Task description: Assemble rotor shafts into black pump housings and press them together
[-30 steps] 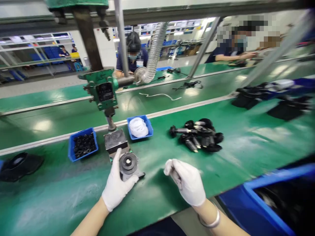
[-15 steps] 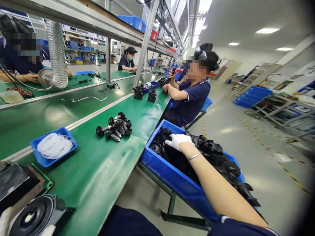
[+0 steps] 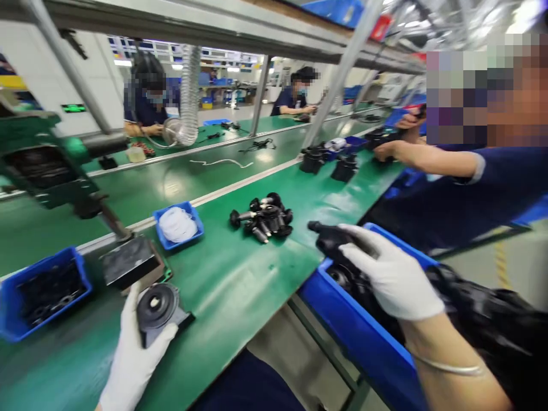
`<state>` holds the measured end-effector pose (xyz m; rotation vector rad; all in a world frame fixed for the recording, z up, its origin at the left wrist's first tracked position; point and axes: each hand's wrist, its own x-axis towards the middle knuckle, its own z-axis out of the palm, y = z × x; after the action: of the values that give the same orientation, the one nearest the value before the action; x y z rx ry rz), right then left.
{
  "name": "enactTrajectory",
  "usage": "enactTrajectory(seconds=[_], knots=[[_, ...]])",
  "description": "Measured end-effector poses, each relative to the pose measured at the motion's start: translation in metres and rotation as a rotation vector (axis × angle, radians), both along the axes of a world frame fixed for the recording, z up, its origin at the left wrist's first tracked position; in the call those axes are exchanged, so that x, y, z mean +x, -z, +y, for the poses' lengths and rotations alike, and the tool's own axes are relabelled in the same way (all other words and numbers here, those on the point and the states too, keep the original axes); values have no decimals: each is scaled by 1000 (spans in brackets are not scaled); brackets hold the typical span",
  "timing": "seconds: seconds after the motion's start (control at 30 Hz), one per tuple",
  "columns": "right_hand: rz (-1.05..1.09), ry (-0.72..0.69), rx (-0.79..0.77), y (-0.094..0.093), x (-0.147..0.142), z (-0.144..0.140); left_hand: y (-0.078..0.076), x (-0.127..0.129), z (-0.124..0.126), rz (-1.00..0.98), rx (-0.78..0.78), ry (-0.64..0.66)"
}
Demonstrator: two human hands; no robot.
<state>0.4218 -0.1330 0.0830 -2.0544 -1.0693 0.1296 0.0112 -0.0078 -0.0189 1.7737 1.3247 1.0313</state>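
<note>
My left hand (image 3: 132,348), in a white glove, grips a round black housing (image 3: 158,311) with a pale centre, just above the green bench. Its thumb and fingers wrap the housing's two sides. My right hand (image 3: 389,268), also gloved, is closed on a black plastic part (image 3: 331,240) with a short spout. That part is held above the near end of a blue bin (image 3: 351,325) heaped with similar black parts. A pile of black motor-like pieces with metal shafts (image 3: 265,217) lies on the bench between my hands.
A press (image 3: 132,260) stands behind my left hand. Small blue bins hold white rings (image 3: 177,224) and dark small parts (image 3: 51,294). Black housings (image 3: 345,167) stand farther along the green bench (image 3: 240,297). A co-worker's arm (image 3: 436,161) reaches in at right; other people sit across.
My right hand has lifted a black part out of the blue bin. The view has swung left, bringing my left hand, its housing and the press more fully into sight.
</note>
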Motion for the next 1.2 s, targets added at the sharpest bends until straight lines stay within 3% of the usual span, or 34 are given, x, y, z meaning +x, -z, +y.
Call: enactTrajectory(seconds=[0.03, 0.1, 0.2, 0.27, 0.33, 0.47, 0.57, 0.63, 0.73, 0.8, 0.9, 1.07, 1.13, 1.2], knots=[[225, -169, 103, 12, -23, 16, -3, 1, -2, 6, -20, 11], [556, -417, 128, 40, -73, 49, -6, 2, -5, 23, -60, 37], [762, -524, 47, 75, -135, 87, -9, -1, -6, 10, -121, 77], [675, -514, -48, 84, -156, 97, -10, -3, -6, 1, -164, 111], [446, -491, -194, 83, -164, 97, -11, -4, -6, 6, -186, 130], [-79, -502, -527, 66, -160, 87, -13, -6, -6, 106, -206, 136], [-223, -597, -674, 53, -146, 89, -14, -9, -5, 178, -232, 147], [-183, -669, -636, 46, -133, 96, -15, -11, -5, 181, -246, 166], [-151, -800, -399, 40, -118, 109, -18, -13, -4, 176, -295, 199], [-161, -900, -275, 43, -121, 117, -20, -15, -3, 166, -329, 231], [-165, -1016, -228, 59, -143, 124, -23, -17, 2, 108, -361, 278], [-230, -1000, -85, 89, -166, 135, -25, -16, 9, 25, -374, 292], [-199, -957, -47, 85, -163, 145, -24, -15, 11, -6, -368, 290], [-140, -927, -16, 70, -162, 157, -24, -15, 13, -56, -346, 303]])
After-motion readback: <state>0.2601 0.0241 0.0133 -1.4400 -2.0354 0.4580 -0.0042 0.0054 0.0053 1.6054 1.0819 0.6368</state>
